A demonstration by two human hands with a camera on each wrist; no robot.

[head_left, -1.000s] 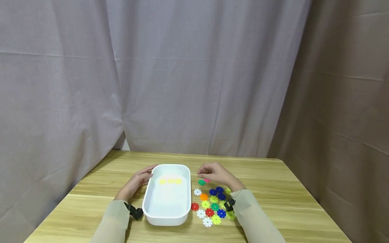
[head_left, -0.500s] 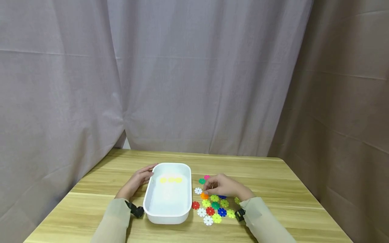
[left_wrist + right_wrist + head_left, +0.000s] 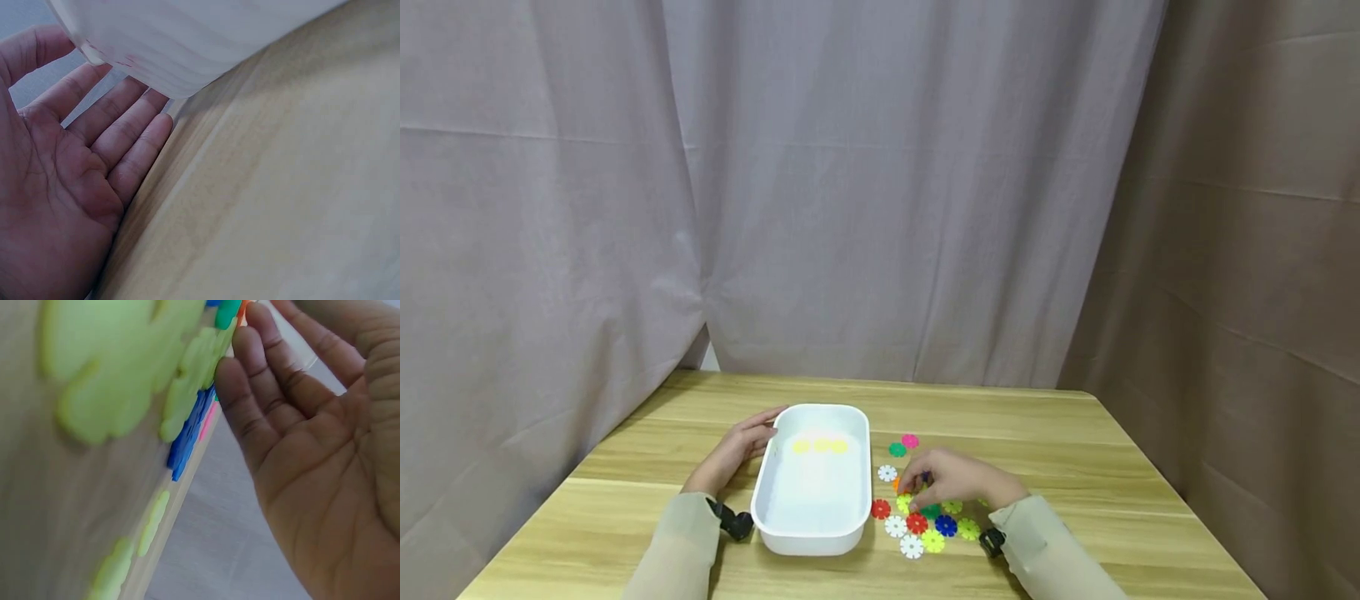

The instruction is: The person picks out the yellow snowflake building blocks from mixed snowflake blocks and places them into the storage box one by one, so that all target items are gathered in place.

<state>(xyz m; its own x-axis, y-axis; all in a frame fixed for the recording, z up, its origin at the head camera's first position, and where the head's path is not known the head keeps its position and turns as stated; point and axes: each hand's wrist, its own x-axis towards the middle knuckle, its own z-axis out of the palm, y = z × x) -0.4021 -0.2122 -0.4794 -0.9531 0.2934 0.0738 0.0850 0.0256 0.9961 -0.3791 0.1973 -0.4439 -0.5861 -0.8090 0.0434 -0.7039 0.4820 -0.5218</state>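
**A:** Where the sleeves come into the head view, nearest first: a white disc (image 3: pixel 912 547) and a lime disc (image 3: pixel 933 542) lie flat on the counter (image 3: pixel 1075 467), front edge of the scatter. Just behind them, red (image 3: pixel 917 523) and blue (image 3: pixel 946 526).

**B:** And the right hand (image 3: pixel 951 479)?

**A:** Over the middle of that scatter, palm down, fingers bent toward a yellow-green disc (image 3: pixel 904 502). Whether the tips pinch it, cannot tell; the wrist view shows fingers (image 3: pixel 250 394) fairly straight, close against blurred lime and blue pieces, nothing visibly gripped.

**B:** Left hand (image 3: pixel 736 454)?

**A:** Flat and relaxed, fingers (image 3: pixel 125 131) extended against the outer wall of the white tray (image 3: pixel 775 500). My judgement: it steadies the tray so it does not slide.

**B:** Tray contents?

**A:** Three yellow discs (image 3: pixel 822 446) in a row near its far end. Tray sits just left of the loose pieces, likely for a short carry.

**B:** Further back?

**A:** Green disc (image 3: pixel 897 450) and pink disc (image 3: pixel 910 441) lie apart from the cluster, beyond the right hand. Then bare wood, then grey curtain (image 3: pixel 880 192).
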